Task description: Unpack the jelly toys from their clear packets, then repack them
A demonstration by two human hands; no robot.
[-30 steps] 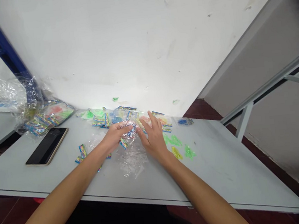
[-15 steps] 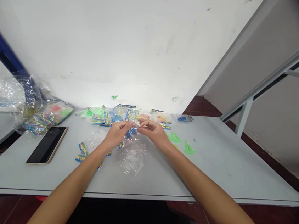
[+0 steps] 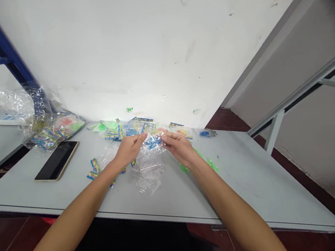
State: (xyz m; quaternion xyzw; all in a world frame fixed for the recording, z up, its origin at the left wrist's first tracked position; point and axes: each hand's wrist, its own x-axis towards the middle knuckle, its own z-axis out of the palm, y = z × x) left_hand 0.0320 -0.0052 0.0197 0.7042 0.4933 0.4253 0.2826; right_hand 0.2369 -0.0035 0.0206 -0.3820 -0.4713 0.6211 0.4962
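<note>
My left hand and my right hand pinch a clear plastic bag from either side, with blue pieces inside it. A crumpled sheet of clear plastic film hangs or lies just below my hands. Small foil-printed packets lie left of my left hand. Bright green plastic pieces sit beyond my right wrist. Further bags of coloured pieces lie in a row behind my hands, against the wall.
A black smartphone lies on the grey table, left of my hands. A heap of clear bags and packets sits at the far left corner. A white wall rises behind, and a blue metal frame stands at the left.
My hands have come closer together and now pull at the bag between them. The bag has risen slightly, and the view has shifted a little.
</note>
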